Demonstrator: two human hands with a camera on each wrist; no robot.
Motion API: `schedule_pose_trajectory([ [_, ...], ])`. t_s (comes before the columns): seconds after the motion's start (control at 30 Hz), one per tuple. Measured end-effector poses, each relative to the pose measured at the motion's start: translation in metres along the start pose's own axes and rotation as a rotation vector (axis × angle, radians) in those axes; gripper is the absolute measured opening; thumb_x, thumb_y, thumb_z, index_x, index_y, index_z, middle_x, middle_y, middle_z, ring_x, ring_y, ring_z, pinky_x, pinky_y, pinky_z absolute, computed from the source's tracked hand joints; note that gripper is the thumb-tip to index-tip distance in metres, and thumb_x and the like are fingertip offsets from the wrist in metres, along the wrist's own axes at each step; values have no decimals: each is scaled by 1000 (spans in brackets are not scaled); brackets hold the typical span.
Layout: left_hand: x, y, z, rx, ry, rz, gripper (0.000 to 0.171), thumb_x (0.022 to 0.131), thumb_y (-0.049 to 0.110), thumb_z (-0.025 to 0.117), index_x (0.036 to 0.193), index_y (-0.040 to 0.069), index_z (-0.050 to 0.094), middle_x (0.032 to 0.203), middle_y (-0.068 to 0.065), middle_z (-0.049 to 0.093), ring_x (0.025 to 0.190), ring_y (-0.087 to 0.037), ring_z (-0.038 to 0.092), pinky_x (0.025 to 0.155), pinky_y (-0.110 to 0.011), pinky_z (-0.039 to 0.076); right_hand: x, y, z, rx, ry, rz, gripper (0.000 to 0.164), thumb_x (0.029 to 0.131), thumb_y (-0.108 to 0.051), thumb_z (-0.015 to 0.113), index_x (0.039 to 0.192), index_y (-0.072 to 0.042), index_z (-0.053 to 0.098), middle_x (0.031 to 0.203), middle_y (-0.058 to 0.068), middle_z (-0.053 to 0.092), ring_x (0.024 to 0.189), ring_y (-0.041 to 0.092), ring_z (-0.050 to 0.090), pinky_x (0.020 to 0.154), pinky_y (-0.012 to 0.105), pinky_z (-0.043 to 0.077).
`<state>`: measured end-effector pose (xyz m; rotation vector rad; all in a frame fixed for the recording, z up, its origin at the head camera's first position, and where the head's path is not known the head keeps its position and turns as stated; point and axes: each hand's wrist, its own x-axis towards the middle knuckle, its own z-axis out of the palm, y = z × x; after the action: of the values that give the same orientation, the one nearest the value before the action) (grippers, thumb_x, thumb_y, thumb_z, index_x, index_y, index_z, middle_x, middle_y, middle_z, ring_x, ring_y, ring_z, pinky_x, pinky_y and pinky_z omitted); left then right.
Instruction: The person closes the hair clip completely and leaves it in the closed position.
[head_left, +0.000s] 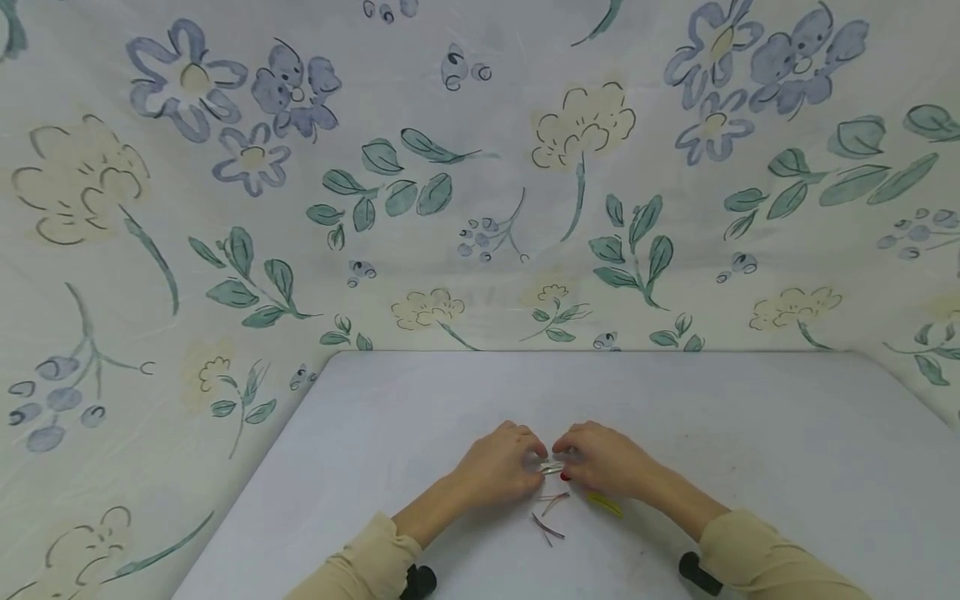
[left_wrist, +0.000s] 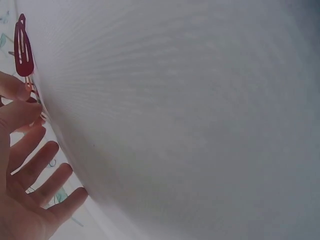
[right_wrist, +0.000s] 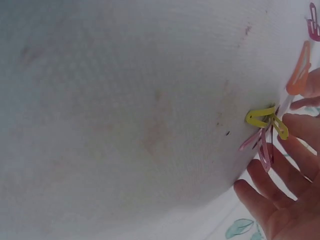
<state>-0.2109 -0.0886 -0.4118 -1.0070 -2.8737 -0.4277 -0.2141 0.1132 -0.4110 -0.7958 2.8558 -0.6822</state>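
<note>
Both hands meet over the middle of the white table, around light silvery hair clips (head_left: 551, 468). Thumb and fingers of my left hand (head_left: 504, 467) pinch at the left end, and the remaining fingers spread loosely in the left wrist view. From the right, my right hand (head_left: 603, 458) grips the other end between thumb and fingertips, which partly hide it. A red snap hair clip (left_wrist: 24, 52) shows close by the left thumb. Beside the right hand are an orange hair clip (right_wrist: 299, 70), a yellow hair clip (right_wrist: 257, 117) and a pink hair clip (right_wrist: 265, 150).
Nearer the person, a pinkish clip (head_left: 555, 502) and a dark red clip (head_left: 549, 527) lie on the white table (head_left: 375, 433). A magenta clip (right_wrist: 313, 25) sits at the right wrist view's edge. Floral cloth (head_left: 480, 167) hangs behind the table.
</note>
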Motion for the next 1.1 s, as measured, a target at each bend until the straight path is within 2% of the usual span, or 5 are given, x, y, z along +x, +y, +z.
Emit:
schedule_pose_trajectory([
  [0.3, 2, 2, -2, 47, -9, 10, 17, 80, 23, 76, 97, 19, 76, 107, 4, 70, 103, -15, 60, 81, -29, 53, 2, -6, 4, -63, 10, 8, 11, 82, -15, 79, 92, -14, 76, 93, -6, 66, 96, 17, 60, 86, 40, 52],
  [0.53, 3, 2, -1, 67, 0, 22, 16, 81, 22, 76, 96, 18, 76, 105, 4, 70, 100, -14, 60, 79, -28, 53, 1, -9, 6, -96, 40, 24, 9, 81, -15, 79, 89, -15, 75, 91, -7, 64, 93, 15, 59, 82, 37, 52],
  [0.93, 2, 1, 0, -10, 11, 14, 15, 78, 21, 77, 93, 16, 76, 99, 6, 71, 96, -13, 60, 78, -28, 52, 0, -9, 9, -103, 112, 5, 2, 83, -15, 77, 83, -15, 75, 87, -7, 65, 89, 14, 60, 77, 36, 53],
  [1.1, 2, 1, 1, -25, 4, 2, 14, 78, 23, 77, 91, 18, 75, 100, 6, 71, 96, -12, 59, 76, -27, 52, -3, -9, 8, -103, 134, -10, 5, 84, -13, 75, 80, -17, 74, 87, -7, 64, 87, 14, 60, 73, 36, 53],
])
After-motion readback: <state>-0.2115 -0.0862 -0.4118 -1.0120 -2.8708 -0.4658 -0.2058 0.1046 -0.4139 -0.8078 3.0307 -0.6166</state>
